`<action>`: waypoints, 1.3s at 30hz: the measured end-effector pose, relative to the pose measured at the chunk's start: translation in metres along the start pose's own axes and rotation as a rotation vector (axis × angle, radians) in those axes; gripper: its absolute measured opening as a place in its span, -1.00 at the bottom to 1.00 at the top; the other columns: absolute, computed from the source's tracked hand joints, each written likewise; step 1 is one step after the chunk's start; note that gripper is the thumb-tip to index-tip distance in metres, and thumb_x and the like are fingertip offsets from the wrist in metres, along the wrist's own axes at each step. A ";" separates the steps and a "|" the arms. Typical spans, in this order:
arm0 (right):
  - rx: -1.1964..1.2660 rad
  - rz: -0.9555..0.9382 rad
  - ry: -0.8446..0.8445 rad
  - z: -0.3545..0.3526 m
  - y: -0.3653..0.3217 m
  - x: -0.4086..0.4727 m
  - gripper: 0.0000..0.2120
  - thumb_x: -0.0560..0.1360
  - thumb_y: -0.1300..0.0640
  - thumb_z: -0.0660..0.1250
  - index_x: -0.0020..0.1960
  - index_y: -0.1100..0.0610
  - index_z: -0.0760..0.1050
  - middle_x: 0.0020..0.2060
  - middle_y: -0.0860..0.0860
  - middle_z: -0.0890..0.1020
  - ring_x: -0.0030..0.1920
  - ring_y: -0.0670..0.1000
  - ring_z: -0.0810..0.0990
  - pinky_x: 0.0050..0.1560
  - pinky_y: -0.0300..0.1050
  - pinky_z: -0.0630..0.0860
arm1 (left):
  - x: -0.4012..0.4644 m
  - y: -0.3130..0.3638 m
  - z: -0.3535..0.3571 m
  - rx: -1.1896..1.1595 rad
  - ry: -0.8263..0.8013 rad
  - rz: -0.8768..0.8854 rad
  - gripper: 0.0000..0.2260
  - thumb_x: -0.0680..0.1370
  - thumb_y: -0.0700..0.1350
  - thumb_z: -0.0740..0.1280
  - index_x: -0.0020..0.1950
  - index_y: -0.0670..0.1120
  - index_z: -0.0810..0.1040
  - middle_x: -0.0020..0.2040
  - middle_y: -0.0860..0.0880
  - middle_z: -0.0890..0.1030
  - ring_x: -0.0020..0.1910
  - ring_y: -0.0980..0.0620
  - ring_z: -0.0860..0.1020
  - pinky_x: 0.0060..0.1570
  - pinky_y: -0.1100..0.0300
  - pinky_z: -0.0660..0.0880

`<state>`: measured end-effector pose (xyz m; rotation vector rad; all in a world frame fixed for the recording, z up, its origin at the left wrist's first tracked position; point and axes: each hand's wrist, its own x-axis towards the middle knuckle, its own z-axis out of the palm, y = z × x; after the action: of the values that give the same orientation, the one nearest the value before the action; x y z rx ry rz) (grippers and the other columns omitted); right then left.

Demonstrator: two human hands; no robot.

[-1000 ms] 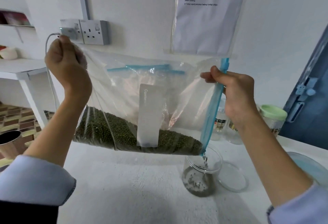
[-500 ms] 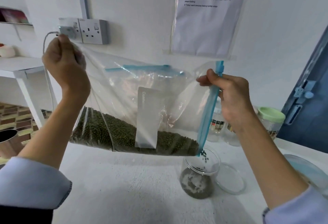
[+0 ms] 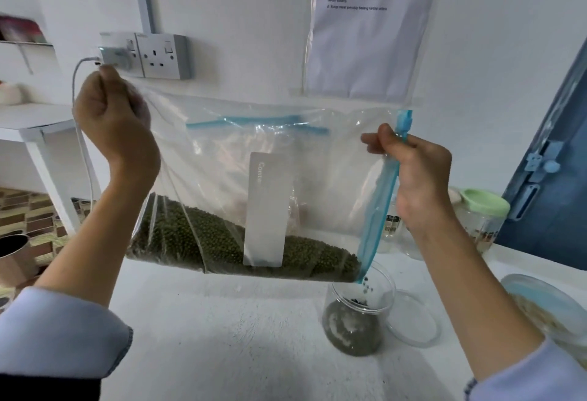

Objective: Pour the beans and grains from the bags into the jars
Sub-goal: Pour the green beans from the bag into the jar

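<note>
The pour is under way and, by the look of it, far from over. The left hand (image 3: pixel 112 129), fingers curled into a fist, pinches the bag's (image 3: pixel 228 152) closed corner and lifts it high near the wall socket (image 3: pixel 165 55). The bag is thin, clear, crinkled film, slack and creased where the hand gathers it, with a white label strip (image 3: pixel 266 210) on its face. The beans (image 3: pixel 190 241), small, round and dull green, lie in a long heap along the bag's lower edge, thickest on the left and thinning toward the right. Most of them remain in the bag.

The right hand (image 3: pixel 416 178) pinches the blue zip strip (image 3: pixel 378 210) between thumb and curled fingers, holding the mouth side lower. At the bottom corner of that strip a few beans fall in a thin trickle straight into the jar (image 3: pixel 357 318) below. The jar is a clear, round, straight-walled tub standing on the white, faintly grainy table (image 3: pixel 206 337); I judge it under half full. Its clear round lid (image 3: pixel 416 321) lies flat just beside it on the right.

Behind the right wrist stand more clear jars, one with a pale green lid (image 3: pixel 484 202); how many there are I cannot tell. At the far right edge lies another bag (image 3: pixel 546 308) with pale contents, unpoured. So one jar is part filled, and at least that bag is left.
</note>
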<state>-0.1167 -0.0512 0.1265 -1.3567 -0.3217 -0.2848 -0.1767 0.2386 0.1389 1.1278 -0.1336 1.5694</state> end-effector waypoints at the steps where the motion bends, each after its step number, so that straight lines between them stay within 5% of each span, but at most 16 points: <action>1: -0.010 0.004 -0.027 0.000 0.000 0.000 -0.85 0.47 0.15 0.42 -0.28 0.10 0.66 -0.29 -0.02 0.71 -0.21 -0.06 0.63 0.21 -0.09 0.47 | 0.000 -0.001 0.000 -0.001 0.000 -0.001 -0.66 0.61 -0.12 0.14 -0.39 -0.04 0.28 -0.56 0.13 0.32 -0.55 0.06 0.19 -0.56 0.26 0.14; 12: 0.020 -0.007 -0.003 -0.001 0.000 -0.001 -0.87 0.46 0.17 0.42 -0.26 0.13 0.65 -0.30 -0.02 0.71 -0.17 -0.03 0.66 0.14 -0.20 0.47 | 0.000 0.001 0.001 -0.023 0.012 -0.009 -0.63 0.62 -0.14 0.13 -0.40 0.00 0.32 -0.55 0.13 0.34 -0.55 0.09 0.21 -0.55 0.26 0.14; 15: -0.019 0.019 -0.100 0.000 -0.002 0.000 -0.86 0.47 0.17 0.41 -0.26 0.16 0.65 -0.28 0.02 0.71 -0.20 -0.03 0.66 0.21 -0.12 0.46 | 0.000 0.001 0.000 -0.004 -0.001 0.001 -0.64 0.62 -0.14 0.13 -0.40 -0.01 0.32 -0.55 0.14 0.34 -0.55 0.09 0.21 -0.55 0.27 0.15; 19: 0.044 0.020 0.005 0.002 0.001 0.000 -0.82 0.46 0.19 0.42 -0.31 0.11 0.65 -0.31 -0.01 0.71 -0.22 -0.03 0.63 0.19 -0.12 0.47 | -0.001 0.002 0.000 -0.001 0.003 -0.001 -0.62 0.62 -0.14 0.12 -0.41 0.01 0.32 -0.56 0.15 0.34 -0.55 0.10 0.22 -0.54 0.26 0.15; 30: 0.016 -0.034 -0.075 0.003 -0.004 0.001 -0.86 0.47 0.18 0.41 -0.26 0.12 0.67 -0.28 0.01 0.71 -0.20 -0.05 0.65 0.30 0.01 0.44 | 0.007 0.002 -0.003 0.051 0.021 0.068 -0.67 0.59 -0.09 0.13 -0.39 -0.02 0.29 -0.56 0.11 0.31 -0.55 0.03 0.20 -0.55 0.24 0.15; 39: 0.011 -0.031 -0.116 0.004 -0.004 0.001 -0.85 0.48 0.16 0.40 -0.26 0.12 0.66 -0.29 -0.01 0.71 -0.18 -0.05 0.65 0.27 -0.07 0.45 | 0.006 -0.002 -0.006 0.071 0.034 0.097 -0.65 0.60 -0.12 0.12 -0.41 -0.04 0.28 -0.57 0.10 0.30 -0.56 -0.01 0.19 -0.56 0.22 0.16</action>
<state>-0.1178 -0.0480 0.1310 -1.3614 -0.4409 -0.2300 -0.1780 0.2476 0.1392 1.1641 -0.1122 1.6904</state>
